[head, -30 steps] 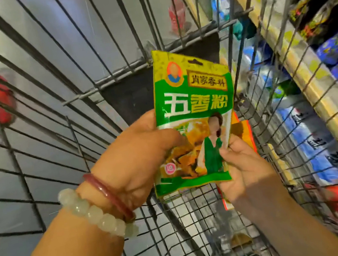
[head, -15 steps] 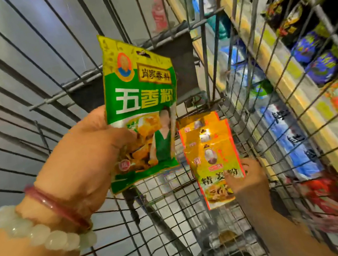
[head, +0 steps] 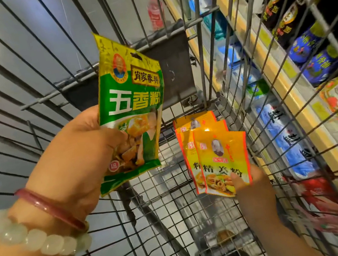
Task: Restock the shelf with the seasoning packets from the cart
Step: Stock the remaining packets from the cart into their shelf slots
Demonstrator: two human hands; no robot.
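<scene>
Honestly, left hand (head: 75,164) clamps the green packet (head: 131,109) above the cart (head: 221,197); right hand (head: 253,187) pinches fanned orange packets (head: 215,153) by their bottom edge, so one could slide out.

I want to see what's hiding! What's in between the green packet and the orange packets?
In the head view, only the cart's wire mesh shows in the gap between the green packet, held by the left hand, and the orange packets, held by the right hand.

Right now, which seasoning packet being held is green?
The five-spice powder packet in the left hand; the right hand holds fanned orange ginger powder packets.
</scene>
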